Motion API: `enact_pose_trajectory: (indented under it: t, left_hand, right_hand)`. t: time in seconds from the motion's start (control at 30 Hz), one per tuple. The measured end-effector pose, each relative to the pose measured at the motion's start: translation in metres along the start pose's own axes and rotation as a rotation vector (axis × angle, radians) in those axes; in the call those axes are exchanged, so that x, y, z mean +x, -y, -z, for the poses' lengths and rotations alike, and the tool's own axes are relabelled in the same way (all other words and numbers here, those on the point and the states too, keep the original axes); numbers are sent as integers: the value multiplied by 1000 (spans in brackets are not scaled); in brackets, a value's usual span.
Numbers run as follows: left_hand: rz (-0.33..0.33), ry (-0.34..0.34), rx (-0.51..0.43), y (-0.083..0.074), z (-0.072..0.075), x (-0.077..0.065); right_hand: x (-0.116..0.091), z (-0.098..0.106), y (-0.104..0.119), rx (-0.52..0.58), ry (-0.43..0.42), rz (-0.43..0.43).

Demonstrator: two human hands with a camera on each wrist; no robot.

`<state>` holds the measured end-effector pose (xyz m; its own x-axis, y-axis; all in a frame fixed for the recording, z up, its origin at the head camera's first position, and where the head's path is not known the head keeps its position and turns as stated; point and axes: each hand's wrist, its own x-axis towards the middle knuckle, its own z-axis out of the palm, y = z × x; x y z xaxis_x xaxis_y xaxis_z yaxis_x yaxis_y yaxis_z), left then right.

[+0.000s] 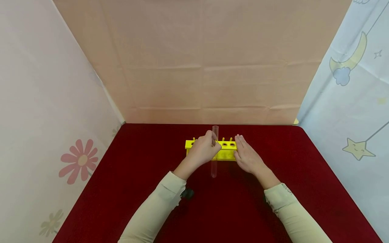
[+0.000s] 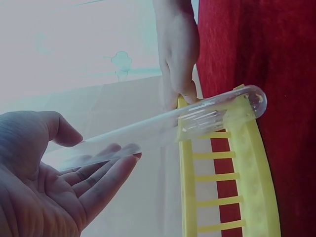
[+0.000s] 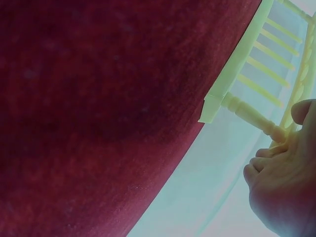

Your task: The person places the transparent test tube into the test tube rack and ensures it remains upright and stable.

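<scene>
My left hand (image 1: 203, 148) pinches a clear glass test tube (image 1: 214, 168) near its open top, thumb opposite the fingers. The tube is nearly upright in the head view, with its rounded bottom showing in front of a yellow test tube rack (image 1: 226, 156). In the left wrist view the tube (image 2: 148, 126) crosses one end of the rack (image 2: 256, 177). At the rack's right end, my right hand (image 1: 249, 158) holds its upper corner, thumb at the front and fingers along the side. The right wrist view shows this hand (image 3: 286, 182) around the corner post.
Dark red cloth (image 1: 218, 209) covers the table under the rack. A plain beige sheet (image 1: 200, 67) hangs behind it. Patterned white sheets stand at both sides, with a pink flower (image 1: 82, 160) on the left one and a yellow star (image 1: 358, 148) on the right.
</scene>
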<state>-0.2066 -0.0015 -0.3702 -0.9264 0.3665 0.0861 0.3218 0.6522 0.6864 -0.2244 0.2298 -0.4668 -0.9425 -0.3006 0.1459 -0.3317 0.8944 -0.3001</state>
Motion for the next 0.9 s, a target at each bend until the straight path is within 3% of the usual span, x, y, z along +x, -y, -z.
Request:
enact_pose_trajectory:
  t: [0.57, 0.9]
  left_hand:
    - [-45, -55, -47, -11, 0, 14]
    - [-48, -52, -52, -16, 1, 18]
  right_hand:
    - [-2, 0, 0, 6, -6, 8]
    - [-2, -2, -2, 18, 7, 4]
